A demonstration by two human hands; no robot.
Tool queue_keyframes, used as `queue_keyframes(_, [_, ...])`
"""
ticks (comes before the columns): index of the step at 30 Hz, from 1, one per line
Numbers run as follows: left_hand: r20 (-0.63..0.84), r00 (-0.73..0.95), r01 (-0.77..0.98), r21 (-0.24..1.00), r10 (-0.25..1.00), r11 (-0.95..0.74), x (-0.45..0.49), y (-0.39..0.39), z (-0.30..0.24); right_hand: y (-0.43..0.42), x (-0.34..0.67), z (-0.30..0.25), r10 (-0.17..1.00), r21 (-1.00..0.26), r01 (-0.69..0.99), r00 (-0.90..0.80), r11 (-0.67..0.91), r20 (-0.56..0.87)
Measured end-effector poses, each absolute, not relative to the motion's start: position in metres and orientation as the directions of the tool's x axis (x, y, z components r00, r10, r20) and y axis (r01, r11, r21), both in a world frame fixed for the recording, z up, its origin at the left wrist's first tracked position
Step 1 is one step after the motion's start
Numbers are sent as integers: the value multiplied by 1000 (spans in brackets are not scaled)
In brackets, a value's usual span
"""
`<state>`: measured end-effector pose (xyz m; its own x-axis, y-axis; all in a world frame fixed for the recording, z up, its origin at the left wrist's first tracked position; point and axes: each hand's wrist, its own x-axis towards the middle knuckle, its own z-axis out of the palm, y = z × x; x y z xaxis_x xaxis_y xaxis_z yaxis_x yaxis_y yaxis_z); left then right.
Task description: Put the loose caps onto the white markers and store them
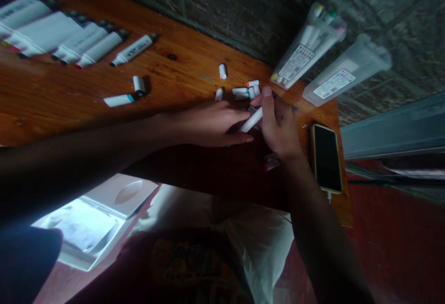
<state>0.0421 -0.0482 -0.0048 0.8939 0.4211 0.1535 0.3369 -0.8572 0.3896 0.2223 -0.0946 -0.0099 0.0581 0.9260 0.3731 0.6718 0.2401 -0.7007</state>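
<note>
A white marker [252, 120] slants between my two hands over the wooden table. My right hand [282, 125] is closed around its upper part, with the thumb lying along it. The index finger and thumb of my left hand [217, 122] reach to either side of the lower end, gripping it; the contact is partly in shadow. Just beyond the fingers lies a cluster of short white marker caps [240, 93], some with coloured ends. One loose cap [223, 71] stands apart from them, and another cap [219, 93] is close to my left knuckles.
A row of white markers [100, 50] lies at the far left, with a single marker [134, 50] beside it. Two clear plastic cases [335, 86] stand by the brick wall, one holding markers. A phone [327, 158] with a cable lies near the right table edge. Below is an open white box [121, 197].
</note>
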Motion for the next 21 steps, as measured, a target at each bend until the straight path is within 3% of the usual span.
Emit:
queue_keyframes(10, [175, 880, 325, 454, 441, -830, 43, -47, -7, -96, 219, -7, 909, -695, 671, 76, 258, 411])
queue_keyframes(21, [136, 905, 340, 335, 403, -879, 38, -57, 0, -95, 224, -7, 951, -652, 726, -9, 218, 309])
